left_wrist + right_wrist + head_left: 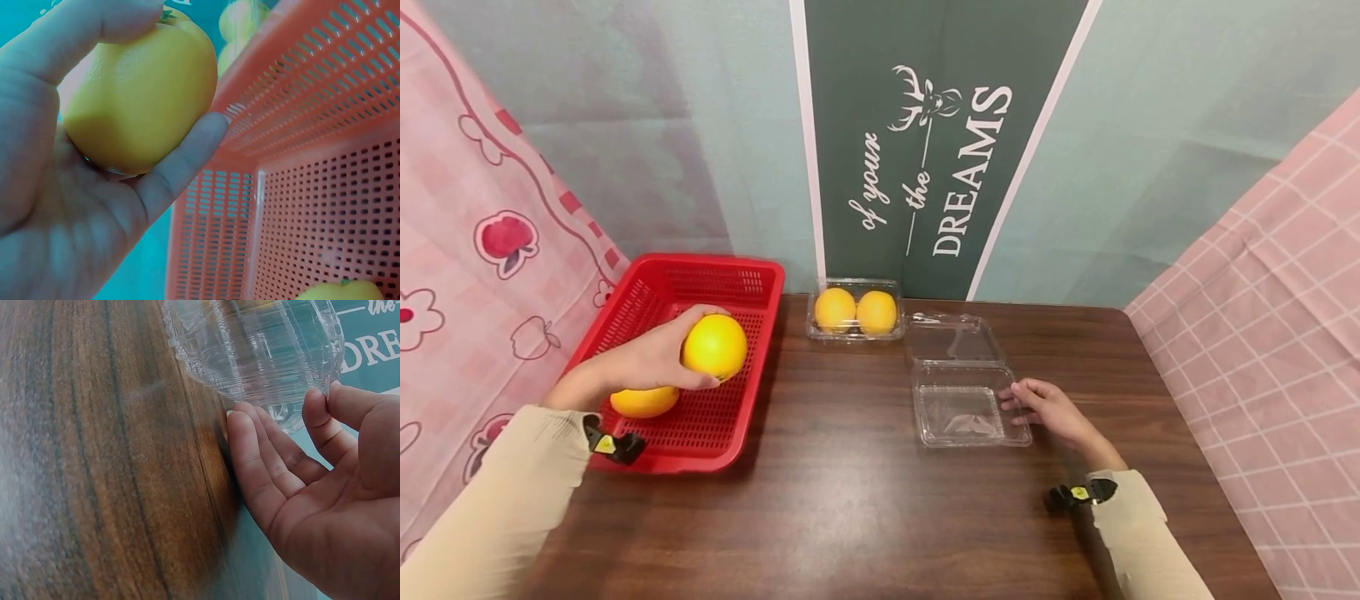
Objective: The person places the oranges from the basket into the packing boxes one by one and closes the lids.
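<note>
My left hand [655, 354] grips a round yellow-orange orange [715, 346] above the red plastic basket [772, 325]. Thumb and fingers wrap its sides in the left wrist view, where a green stem spot shows on the orange [147, 94]. Another orange [644, 403] lies in the basket below, partly covered by the hand. On the right, my right hand [1048, 411] holds the near right side of a clear plastic clamshell box [958, 419], lid [955, 340] folded back. The right wrist view has the thumb at the rim of the box [256, 369] and fingers against its wall.
A closed clear box [856, 337] with two oranges stands at the back of the brown wooden table [850, 508], between basket and open box. A green printed cloth [925, 167] hangs behind; pink cloths [1292, 275] border both sides.
</note>
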`<state>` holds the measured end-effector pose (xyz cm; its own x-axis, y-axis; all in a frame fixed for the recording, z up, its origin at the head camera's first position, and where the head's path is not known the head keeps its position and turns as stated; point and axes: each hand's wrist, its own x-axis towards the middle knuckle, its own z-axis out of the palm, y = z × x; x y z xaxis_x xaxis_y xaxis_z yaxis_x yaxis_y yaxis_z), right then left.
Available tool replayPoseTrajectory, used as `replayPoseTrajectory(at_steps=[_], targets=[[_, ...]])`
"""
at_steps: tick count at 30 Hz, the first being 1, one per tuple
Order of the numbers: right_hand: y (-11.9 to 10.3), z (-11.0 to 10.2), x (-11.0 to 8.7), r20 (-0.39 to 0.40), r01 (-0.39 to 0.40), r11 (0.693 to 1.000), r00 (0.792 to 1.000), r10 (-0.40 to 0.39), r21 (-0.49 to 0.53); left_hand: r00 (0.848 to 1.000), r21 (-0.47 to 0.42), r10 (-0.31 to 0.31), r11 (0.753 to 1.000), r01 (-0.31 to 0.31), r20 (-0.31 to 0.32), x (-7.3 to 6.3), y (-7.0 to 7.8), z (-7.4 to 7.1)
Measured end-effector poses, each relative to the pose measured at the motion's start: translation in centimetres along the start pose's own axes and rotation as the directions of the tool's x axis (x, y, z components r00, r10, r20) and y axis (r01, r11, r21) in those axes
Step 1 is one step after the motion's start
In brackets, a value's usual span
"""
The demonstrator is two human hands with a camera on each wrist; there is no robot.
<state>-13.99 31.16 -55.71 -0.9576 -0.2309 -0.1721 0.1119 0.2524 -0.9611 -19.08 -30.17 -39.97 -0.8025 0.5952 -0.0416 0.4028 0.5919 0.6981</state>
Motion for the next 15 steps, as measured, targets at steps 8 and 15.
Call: replayPoseTrajectory(at_steps=[8, 15], targets=[[-0.3, -0.3, 0.4, 0.002, -0.009, 1.000, 1.000, 0.009, 0.013, 1.000, -0.021, 0.026, 0.999, -0.026, 0.004, 1.0, 1.5, 0.2], [-0.6, -0.5, 0.7, 0.007, -0.021, 1.000, 1.000, 0.021, 0.013, 1.000, -0.029, 0.013, 0.999, -0.013, 0.011, 2.1, 2.1, 0.1]])
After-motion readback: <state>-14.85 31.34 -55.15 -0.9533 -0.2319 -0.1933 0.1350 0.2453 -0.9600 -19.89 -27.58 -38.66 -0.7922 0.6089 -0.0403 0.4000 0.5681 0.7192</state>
